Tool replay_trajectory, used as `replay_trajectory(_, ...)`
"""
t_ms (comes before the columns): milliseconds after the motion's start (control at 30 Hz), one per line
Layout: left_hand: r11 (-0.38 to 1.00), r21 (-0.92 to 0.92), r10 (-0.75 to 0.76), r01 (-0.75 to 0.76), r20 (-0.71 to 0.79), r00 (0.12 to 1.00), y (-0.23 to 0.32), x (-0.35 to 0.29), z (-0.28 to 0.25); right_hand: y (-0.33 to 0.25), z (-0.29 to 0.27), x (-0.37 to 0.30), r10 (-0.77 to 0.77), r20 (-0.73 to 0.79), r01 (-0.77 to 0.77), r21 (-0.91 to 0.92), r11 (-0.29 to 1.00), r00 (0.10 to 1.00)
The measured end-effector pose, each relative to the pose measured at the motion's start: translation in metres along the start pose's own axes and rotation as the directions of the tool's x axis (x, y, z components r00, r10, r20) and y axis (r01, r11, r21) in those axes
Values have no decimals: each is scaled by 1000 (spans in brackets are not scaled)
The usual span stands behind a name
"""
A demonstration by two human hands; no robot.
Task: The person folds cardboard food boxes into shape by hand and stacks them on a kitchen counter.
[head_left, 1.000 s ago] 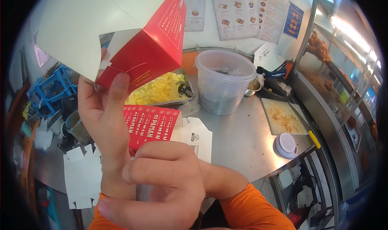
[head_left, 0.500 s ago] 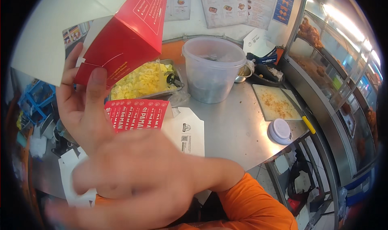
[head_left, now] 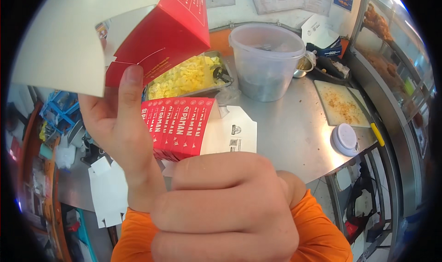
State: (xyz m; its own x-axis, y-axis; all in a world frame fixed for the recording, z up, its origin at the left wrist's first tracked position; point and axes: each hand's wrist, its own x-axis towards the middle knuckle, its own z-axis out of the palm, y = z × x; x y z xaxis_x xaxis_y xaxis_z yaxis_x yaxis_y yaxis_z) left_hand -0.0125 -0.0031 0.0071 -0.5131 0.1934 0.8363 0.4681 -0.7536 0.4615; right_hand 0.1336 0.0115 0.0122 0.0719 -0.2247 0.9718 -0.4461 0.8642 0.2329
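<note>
Drawn back to the right since half a second ago, the person's right hand, then a blur with fingers stretched leftward, is now curled into a fist close in front of the chest. What lies inside that fist I cannot tell. Raised beside it, the left hand keeps its grip on a red-and-white box, thumb pressed against the red side and the other fingers mostly hidden behind. That box is held up at the upper left, tilted, clear of the bench, its big pale flap spread out to the left.

Just below on the bench sits a row of red cartons nested together, with pale printed cardboard showing at their right. Behind them is a metal tray of yellow chopped food, a black utensil resting at its right end. A clear plastic tub stands just right of the tray. Farther right lie a crumb-strewn cutting board, a knife with a yellow handle along its edge, and a round pale-purple container near the front edge of the bench.
</note>
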Motion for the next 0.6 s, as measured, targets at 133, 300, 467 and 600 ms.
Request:
replay_trajectory(133, 997, 74, 13, -12, -9, 1000, -14, -15, -10, -22, 27, 9, -3, -449, 7, 7, 1000, 894)
replay_trajectory(300, 990, 135, -46, 44, 9, 999, -16, -37, -35, -43, -36, 25, 334, 40, -337, 147, 930, 942)
replay_trajectory(467, 959, 162, -239, 231, 32, 971, -64, -80, -74, -8, -19, 3, 535, 219, -492, -225, 841, 816)
replay_trajectory(600, 942, 92, -328, 323, 47, 943, -95, -107, -76, 14, -13, -19, 530, 346, -388, -402, 829, 774)
